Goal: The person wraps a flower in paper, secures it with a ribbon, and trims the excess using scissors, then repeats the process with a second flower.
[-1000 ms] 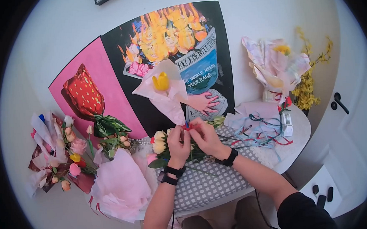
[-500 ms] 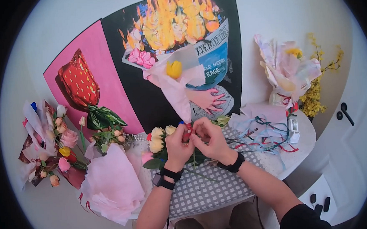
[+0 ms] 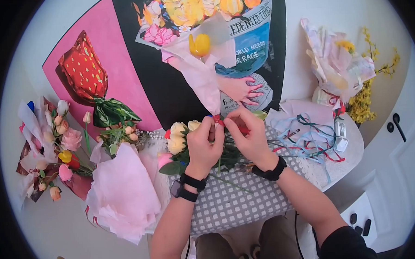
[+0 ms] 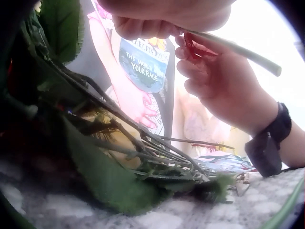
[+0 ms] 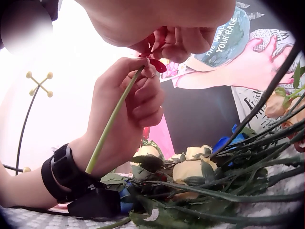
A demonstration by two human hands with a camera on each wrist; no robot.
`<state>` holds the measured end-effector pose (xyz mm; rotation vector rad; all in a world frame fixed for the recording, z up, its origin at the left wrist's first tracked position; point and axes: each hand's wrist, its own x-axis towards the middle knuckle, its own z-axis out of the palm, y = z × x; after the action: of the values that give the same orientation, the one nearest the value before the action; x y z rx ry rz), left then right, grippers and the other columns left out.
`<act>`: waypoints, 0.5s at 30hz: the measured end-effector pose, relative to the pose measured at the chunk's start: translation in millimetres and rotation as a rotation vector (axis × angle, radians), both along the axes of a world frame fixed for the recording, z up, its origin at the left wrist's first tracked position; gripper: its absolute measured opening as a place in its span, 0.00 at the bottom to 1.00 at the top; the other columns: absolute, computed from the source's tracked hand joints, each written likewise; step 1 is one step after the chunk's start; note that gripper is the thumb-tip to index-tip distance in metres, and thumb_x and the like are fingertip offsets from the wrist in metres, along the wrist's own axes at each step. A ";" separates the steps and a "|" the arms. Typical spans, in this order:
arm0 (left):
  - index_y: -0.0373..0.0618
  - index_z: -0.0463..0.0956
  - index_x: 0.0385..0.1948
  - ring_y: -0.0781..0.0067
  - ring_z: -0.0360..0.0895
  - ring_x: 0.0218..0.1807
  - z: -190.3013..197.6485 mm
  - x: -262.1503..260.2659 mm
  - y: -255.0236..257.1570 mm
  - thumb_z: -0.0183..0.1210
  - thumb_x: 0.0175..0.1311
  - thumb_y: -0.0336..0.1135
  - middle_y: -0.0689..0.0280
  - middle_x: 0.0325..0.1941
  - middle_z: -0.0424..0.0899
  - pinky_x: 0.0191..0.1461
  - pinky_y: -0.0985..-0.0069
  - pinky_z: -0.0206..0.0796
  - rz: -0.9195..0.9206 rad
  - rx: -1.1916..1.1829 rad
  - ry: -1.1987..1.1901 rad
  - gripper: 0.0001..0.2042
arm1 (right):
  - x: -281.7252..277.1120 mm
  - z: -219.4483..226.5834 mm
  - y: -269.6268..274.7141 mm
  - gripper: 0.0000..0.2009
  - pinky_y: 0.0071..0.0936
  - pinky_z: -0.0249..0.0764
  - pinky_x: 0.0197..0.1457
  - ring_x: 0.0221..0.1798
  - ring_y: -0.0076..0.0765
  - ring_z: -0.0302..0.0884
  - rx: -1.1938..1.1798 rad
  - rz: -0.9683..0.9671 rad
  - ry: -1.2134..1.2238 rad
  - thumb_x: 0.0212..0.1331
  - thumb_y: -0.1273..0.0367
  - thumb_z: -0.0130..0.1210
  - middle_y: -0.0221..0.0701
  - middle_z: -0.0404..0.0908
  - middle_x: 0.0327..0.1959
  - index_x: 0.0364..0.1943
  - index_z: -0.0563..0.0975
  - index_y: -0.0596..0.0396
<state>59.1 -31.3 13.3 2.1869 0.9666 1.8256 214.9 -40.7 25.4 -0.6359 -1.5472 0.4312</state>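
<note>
A yellow tulip in pale pink paper stands upright between the hands, red ribbon at the paper's gathered neck. My left hand pinches the tulip at this neck. Below that grip the bare green stem sticks out in the right wrist view. My right hand holds red ribbon between curled fingers, close beside the left fingertips; the left wrist view shows a red loop there. Cream roses with dark stems lie on the table just behind and below both hands.
A grey checked cloth covers the table front. Pink wrapping paper and a mixed bouquet are at left. Tangled ribbons lie at right, before a wrapped bouquet. Painted panels stand behind.
The head view has tilted down, so everything sits higher in it. The right hand's fingers have shifted at the neck, and more red ribbon shows under them. The left hand keeps its grip.
</note>
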 end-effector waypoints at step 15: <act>0.41 0.69 0.27 0.70 0.63 0.14 4.7 3.3 -1.8 0.60 0.67 0.28 0.64 0.14 0.65 0.21 0.71 0.55 0.080 -0.029 -0.005 0.10 | -0.1 7.6 -3.4 0.05 0.21 0.64 0.27 0.26 0.23 0.69 0.096 -0.067 -0.099 0.63 0.77 0.61 0.30 0.71 0.30 0.35 0.76 0.61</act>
<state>62.4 -33.1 17.9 2.1556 1.0876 1.8374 214.8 -44.1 33.0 -0.6405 -1.6254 0.2761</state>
